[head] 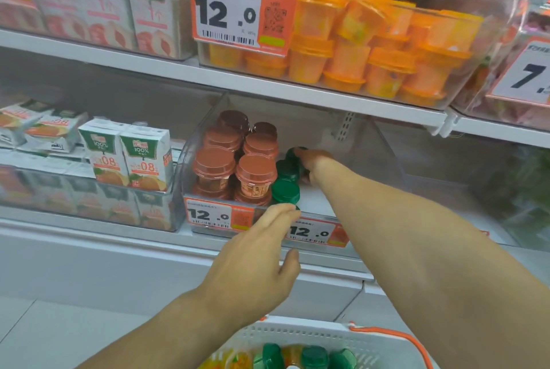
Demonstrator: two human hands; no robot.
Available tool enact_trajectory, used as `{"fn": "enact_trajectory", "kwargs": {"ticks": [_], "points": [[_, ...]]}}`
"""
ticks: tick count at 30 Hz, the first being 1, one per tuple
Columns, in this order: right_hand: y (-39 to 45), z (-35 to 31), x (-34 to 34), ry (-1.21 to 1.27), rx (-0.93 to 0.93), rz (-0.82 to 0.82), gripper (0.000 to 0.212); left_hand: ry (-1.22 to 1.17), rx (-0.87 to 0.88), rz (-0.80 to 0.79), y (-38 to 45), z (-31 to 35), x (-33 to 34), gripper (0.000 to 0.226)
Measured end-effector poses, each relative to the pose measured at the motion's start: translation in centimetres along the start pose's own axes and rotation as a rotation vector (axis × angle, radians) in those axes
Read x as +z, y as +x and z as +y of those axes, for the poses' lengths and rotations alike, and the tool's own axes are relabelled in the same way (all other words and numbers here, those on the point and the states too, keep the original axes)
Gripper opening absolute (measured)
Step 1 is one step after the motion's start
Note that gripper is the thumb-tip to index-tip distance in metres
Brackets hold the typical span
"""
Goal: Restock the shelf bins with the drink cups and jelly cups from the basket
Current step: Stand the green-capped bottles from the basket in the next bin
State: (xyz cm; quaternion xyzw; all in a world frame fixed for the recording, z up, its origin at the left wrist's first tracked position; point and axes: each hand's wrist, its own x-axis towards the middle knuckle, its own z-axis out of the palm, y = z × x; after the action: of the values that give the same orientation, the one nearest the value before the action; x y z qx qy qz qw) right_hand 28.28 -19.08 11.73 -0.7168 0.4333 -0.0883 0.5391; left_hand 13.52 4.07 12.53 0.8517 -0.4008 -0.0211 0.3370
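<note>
A clear bin [190, 160] on the lower shelf holds several brown-lidded drink cups [256, 172] on its left and a row of green-lidded cups [285, 190] beside them. My right hand [312, 161] reaches deep into the bin and grips the rearmost green cup [293, 154]. My left hand [256, 261] hovers at the bin's front edge with straight fingers, its fingertips by the frontmost green cup; contact is unclear. The white basket [312, 336] at the bottom holds more green-lidded cups [314, 356] and orange jelly cups [238, 361].
Above, another clear bin holds several orange jelly cups [372, 50] behind a 12.0 price tag [238, 11]. Juice cartons [145, 157] fill the bins to the left. The right part of the lower bin is bare. An orange basket handle [401, 339] arcs at bottom right.
</note>
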Motion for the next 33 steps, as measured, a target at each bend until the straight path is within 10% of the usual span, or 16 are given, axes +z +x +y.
{"fn": "enact_trajectory", "kwargs": {"ticks": [26, 33], "points": [[0.7, 0.7, 0.1, -0.199, -0.181, 0.090, 0.034, 0.013, 0.045, -0.057, -0.1, -0.6, 0.6, 0.060], [-7.1, -1.0, -3.5, -0.733, -0.510, -0.051, 0.018, -0.025, 0.167, -0.018, -0.4, 0.2, -0.2, 0.037]]}}
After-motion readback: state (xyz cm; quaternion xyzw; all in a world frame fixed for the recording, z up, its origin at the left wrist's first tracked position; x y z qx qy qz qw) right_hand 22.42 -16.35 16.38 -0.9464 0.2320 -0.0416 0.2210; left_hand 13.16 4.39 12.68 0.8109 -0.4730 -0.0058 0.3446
